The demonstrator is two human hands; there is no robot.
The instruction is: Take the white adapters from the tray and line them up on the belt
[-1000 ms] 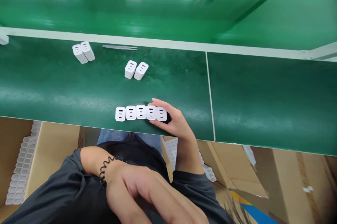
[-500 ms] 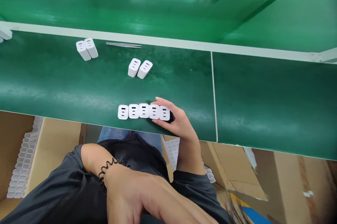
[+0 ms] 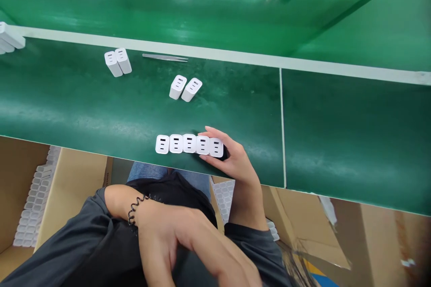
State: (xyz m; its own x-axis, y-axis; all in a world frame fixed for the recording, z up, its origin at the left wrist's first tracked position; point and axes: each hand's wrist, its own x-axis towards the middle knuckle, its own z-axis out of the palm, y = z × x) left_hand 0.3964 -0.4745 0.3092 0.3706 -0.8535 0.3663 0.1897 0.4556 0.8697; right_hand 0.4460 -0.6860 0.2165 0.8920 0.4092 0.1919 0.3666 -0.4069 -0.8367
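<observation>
My right hand reaches over the bench edge, its thumb and fingers around the right end of a row of white USB charger blocks. The grip spans the rightmost charger and reaches the one beside it. The blocks stand side by side, port faces up, each with one wider and two small slots; a narrow gap sets off the leftmost. Low in the view, in front of my body, is my left hand, a black coil band around its wrist. Thumb and fingers are spread apart, fingertips cut off by the frame, with nothing visible in them.
Two charger blocks stand behind the row; another pair is farther left, near metal tweezers. More white blocks lie at the far left. Below the green bench are cardboard boxes, some holding white pieces.
The whole bench has shifted slightly right in view. My left hand has moved a little, its fingers angled more downward. My right hand keeps its hold on the row's end.
</observation>
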